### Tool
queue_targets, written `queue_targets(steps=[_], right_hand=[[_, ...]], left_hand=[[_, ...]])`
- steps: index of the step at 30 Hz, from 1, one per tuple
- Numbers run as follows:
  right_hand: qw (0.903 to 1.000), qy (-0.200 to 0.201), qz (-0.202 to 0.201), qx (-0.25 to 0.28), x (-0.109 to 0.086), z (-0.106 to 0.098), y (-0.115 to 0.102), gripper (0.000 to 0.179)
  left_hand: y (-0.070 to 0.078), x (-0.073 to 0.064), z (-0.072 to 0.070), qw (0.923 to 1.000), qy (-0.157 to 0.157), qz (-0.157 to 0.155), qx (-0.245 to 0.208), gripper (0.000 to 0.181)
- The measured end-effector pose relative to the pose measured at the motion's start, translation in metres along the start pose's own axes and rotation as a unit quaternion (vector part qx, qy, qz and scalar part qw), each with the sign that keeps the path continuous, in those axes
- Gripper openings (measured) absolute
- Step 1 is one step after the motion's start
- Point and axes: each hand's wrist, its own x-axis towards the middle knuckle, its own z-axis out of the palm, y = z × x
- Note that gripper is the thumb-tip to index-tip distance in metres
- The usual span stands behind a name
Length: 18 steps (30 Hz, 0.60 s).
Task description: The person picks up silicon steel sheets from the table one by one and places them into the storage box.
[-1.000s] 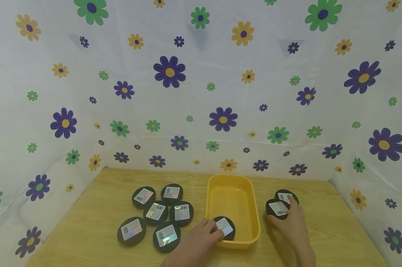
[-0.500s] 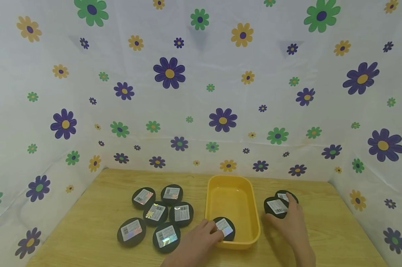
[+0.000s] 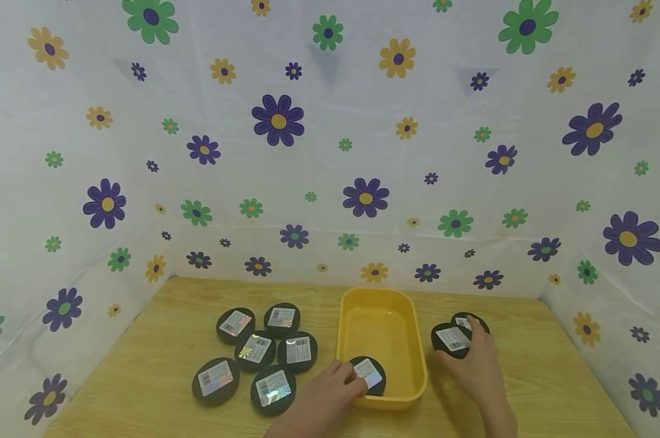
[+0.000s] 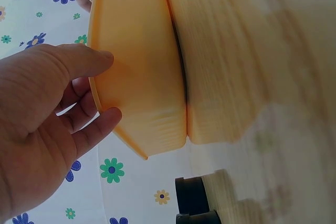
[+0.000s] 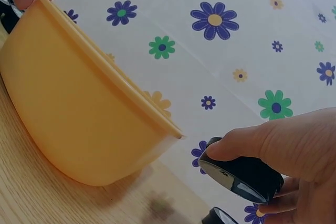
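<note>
Now my right grip [image 3: 480,365] pinches a round black case [image 3: 444,342], a bit closer to the yellow tub [image 3: 381,328] than before but outside it. A second case [image 3: 462,319] lies below that grip. My left grip [image 3: 332,389] pinches the tub's rim [image 3: 390,401], beside a third case [image 3: 368,375] inside.

Not a word can be read right now, as white labels [image 3: 299,350] face up on black discs [image 3: 216,398] left of the yellow tray [image 3: 384,340], inside it and to its right, many showing barcodes, several flashing shiny rayed patches, their printed lines too small and blurred.
</note>
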Motion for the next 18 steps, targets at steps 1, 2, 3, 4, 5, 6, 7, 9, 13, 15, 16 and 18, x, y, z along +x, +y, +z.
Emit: queue_targets(steps=[1,2,3,4,5,6,7,9,13,15,16,18], right_hand=[[1.0,0.0,0.001,-0.001,-0.0001,0.0001,-0.0002,0.098],[1.0,-0.001,0.002,-0.001,-0.0003,0.0001,-0.0004,0.098],[1.0,-0.001,0.003,-0.001,-0.0004,0.0001,-0.0006,0.098],[1.0,-0.002,0.004,-0.001,-0.0005,0.0002,-0.0008,0.098],[1.0,-0.003,0.004,-0.001,-0.0005,0.0003,-0.001,0.097],[1.0,-0.004,0.004,-0.002,-0.0005,0.0004,-0.0012,0.098],[1.0,-0.006,0.004,-0.002,-0.0004,0.0004,-0.0015,0.097],[1.0,-0.008,0.003,-0.004,-0.0003,0.0005,-0.0018,0.098],[0.9999,-0.011,0.003,-0.008,-0.0001,0.0011,-0.0018,0.098],[0.9999,-0.011,0.003,-0.009,-0.0001,0.0014,-0.0017,0.098],[0.9999,-0.011,0.002,-0.01,0.0,0.0015,-0.0017,0.098],[0.9999,-0.011,0.002,-0.01,-0.0001,0.0015,-0.0019,0.098]], left_hand=[[0.0001,0.0,-0.0003,1.0,-0.002,-0.002,-0.002,0.024],[0.0003,0.0,-0.0006,1.0,-0.003,-0.004,-0.002,0.024],[0.0004,0.0,-0.0008,1.0,-0.004,-0.005,-0.003,0.024],[0.0005,0.0,-0.001,1.0,-0.004,-0.006,-0.003,0.024],[0.0006,0.0,-0.001,1.0,-0.004,-0.006,-0.002,0.024],[0.0007,0.0001,-0.001,1.0,-0.004,-0.006,-0.002,0.024],[0.0007,0.0001,-0.0011,1.0,-0.004,-0.007,-0.002,0.024],[0.0007,0.0001,-0.0011,1.0,-0.005,-0.008,-0.001,0.024],[0.0004,0.0002,-0.001,0.9999,-0.008,-0.011,-0.002,0.024],[0.0002,0.0001,-0.0008,0.9999,-0.009,-0.012,-0.001,0.024],[0.0002,0.0001,-0.0007,0.9999,-0.009,-0.012,-0.002,0.024],[0.0,0.0,-0.0004,0.9999,-0.007,-0.01,-0.001,0.025]])
